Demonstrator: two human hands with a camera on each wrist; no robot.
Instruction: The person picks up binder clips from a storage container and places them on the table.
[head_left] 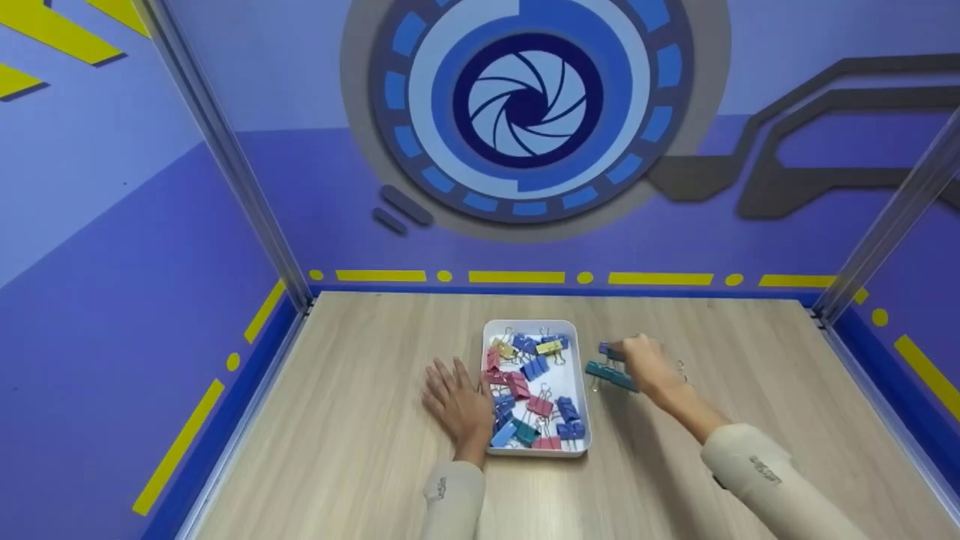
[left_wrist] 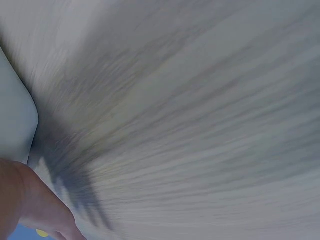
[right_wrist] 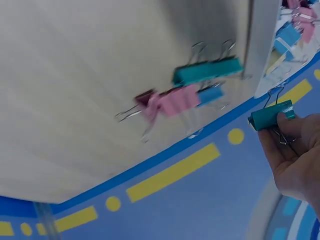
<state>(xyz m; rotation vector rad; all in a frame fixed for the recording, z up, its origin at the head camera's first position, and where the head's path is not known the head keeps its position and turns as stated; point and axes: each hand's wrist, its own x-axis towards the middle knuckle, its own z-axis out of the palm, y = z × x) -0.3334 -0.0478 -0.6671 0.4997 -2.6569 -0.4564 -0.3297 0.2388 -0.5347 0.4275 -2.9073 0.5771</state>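
In the head view my left hand (head_left: 459,403) lies with fingers spread beside the left wall of a white tray (head_left: 583,390), its thumb along the rim. Only part of that left hand (left_wrist: 42,205) shows at the lower left of the left wrist view. Blue, red, yellow and green binder clips fill much of the tray. To the right of it, my right hand (head_left: 651,367) pinches a green binder clip (right_wrist: 272,116) between thumb and fingers. Green binder clips (right_wrist: 207,71) stand in a row on the table, alongside pink binder clips (right_wrist: 179,100) and a blue binder clip (right_wrist: 211,94).
The wooden table (head_left: 375,375) is bounded by a printed blue back wall (head_left: 315,202) and side walls. Metal posts (head_left: 225,142) stand at the corners. Table surface extends left and right of the tray.
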